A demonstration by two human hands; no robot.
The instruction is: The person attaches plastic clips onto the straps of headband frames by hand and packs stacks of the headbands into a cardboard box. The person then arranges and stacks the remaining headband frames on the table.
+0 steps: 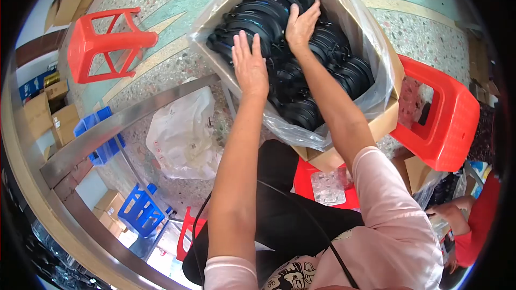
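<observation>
A cardboard box (399,94) lined with a clear plastic bag (376,37) stands in front of me. Inside lie rows of black, curved, ring-like pieces (258,13), packed closely on edge; their exact kind I cannot make out. My left hand (251,69) rests against the near left side of the pieces, palm down with fingers stretched out. Farther in, my right hand (302,26) lies at the right side of the upper row, its fingers extended and thumb apart. Neither hand grips anything.
Red plastic stools stand at the left (88,45) and right (457,113) of the box. A metal-framed table edge (123,115) runs along my left. A white plastic bag (183,134) lies on the floor. At lower right, another person's red sleeve (478,225) shows.
</observation>
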